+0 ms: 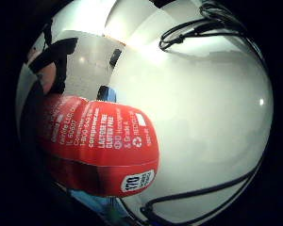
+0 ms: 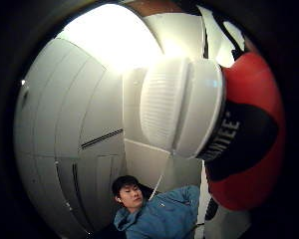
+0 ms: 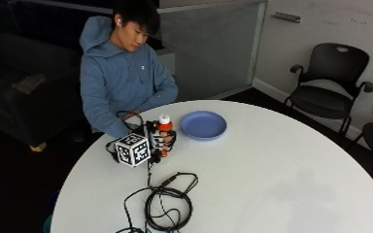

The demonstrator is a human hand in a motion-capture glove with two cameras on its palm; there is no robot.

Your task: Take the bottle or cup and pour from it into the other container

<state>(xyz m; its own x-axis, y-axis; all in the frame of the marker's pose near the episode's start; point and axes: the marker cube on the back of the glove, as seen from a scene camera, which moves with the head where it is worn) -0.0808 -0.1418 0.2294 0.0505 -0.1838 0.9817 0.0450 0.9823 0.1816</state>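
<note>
The gloved right hand [image 3: 161, 141] is wrapped around a red bottle [image 3: 165, 136], fingers curled across its body, holding it upright near the worktop [image 3: 270, 174] edge closest to the seated person; whether the bottle's base rests on the surface or sits just above it cannot be told; the bottle carries a white ribbed cap [image 2: 182, 107], screwed on, and a red label with white print [image 1: 108, 141]; in the palm views the bottle fills much of the picture, confirming it lies close against the palm; a shallow blue bowl [image 3: 203, 125] stands on the worktop just beside the bottle, on the side away from the person's body, apart from the hand and not touched by it; the person, in a blue hooded top [image 3: 118, 80], sits at the round white worktop, head turned down towards the bottle; the bare left hand is hidden behind the gloved one and cannot be made out; a black chair [image 3: 332, 85] stands well apart by the wall.
</note>
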